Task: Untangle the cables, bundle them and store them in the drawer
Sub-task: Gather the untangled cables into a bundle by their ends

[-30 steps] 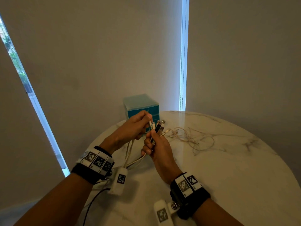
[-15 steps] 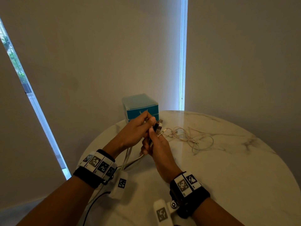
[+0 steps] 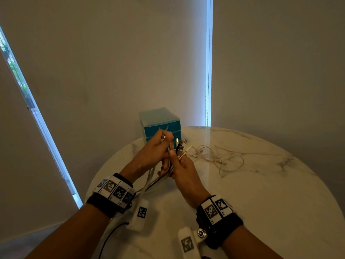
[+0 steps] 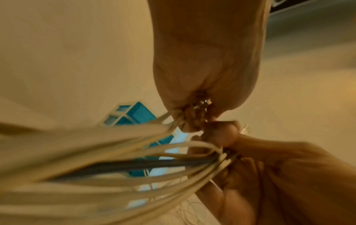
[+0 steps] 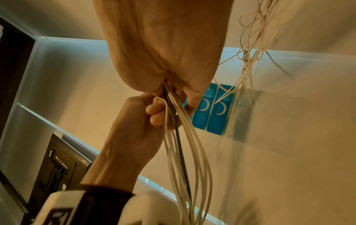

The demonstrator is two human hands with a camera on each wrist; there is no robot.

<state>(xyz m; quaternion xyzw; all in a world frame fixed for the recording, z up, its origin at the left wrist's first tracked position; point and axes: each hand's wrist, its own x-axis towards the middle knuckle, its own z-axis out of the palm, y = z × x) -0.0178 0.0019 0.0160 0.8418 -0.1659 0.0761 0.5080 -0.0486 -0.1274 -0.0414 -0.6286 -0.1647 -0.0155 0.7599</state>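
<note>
Both hands meet above the round marble table (image 3: pixel 252 193), in front of a small teal drawer unit (image 3: pixel 160 121). My right hand (image 3: pixel 183 167) grips a bundle of white cables and one dark cable (image 5: pixel 181 137); their plug ends (image 3: pixel 180 147) stick up above its fist. My left hand (image 3: pixel 155 152) pinches a white cable end (image 3: pixel 164 138) beside those plugs. The cable loops (image 3: pixel 149 184) hang down between my wrists. In the left wrist view the left fingertips (image 4: pixel 189 117) hold a metal plug tip.
A loose tangle of thin pinkish cable (image 3: pixel 220 157) lies on the table to the right of my hands. The drawer unit (image 5: pixel 212 109) stands at the table's far edge, its drawers closed. Blinds and window strips are behind.
My left hand has closed in on the plug ends and now pinches a white cable end right beside the right fist. The right hand has held its grip and place.
</note>
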